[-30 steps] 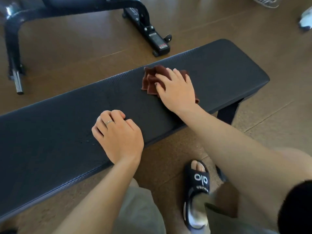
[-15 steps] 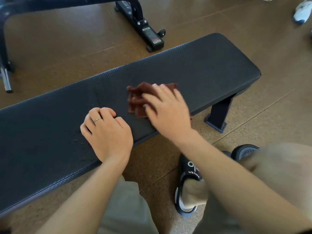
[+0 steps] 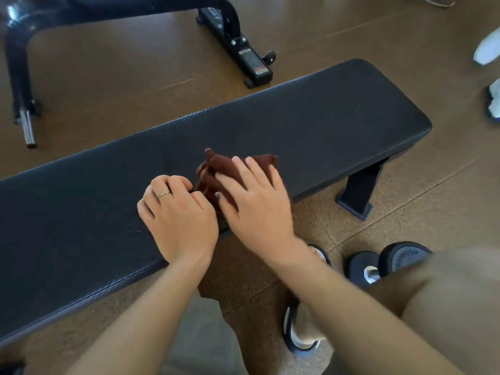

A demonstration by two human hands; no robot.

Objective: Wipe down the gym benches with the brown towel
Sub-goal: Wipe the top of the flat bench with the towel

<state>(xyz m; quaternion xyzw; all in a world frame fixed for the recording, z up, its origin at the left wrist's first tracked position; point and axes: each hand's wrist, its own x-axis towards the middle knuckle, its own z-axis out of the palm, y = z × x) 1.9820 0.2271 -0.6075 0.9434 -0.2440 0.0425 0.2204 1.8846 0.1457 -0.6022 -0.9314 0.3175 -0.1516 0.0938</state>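
A long black padded gym bench (image 3: 324,123) runs across the view from lower left to upper right. The crumpled brown towel (image 3: 216,165) lies on its near middle. My right hand (image 3: 257,204) presses flat on the towel with its fingers straight and spread. My left hand (image 3: 176,215) rests on the bench pad just left of the towel, fingers curled under, a ring on one finger; its knuckles nearly touch the cloth. Part of the towel is hidden under my right palm.
A second black bench frame (image 3: 238,47) with a small wheel stands on the brown floor behind. A dumbbell (image 3: 389,262) lies by my right knee near the bench leg (image 3: 359,190). My slippered foot (image 3: 303,334) is below. White shoes (image 3: 487,48) sit at the right edge.
My right hand has slid the towel leftward along the bench toward my left hand, which stayed in place. The view shifted, bringing the dumbbell into sight.
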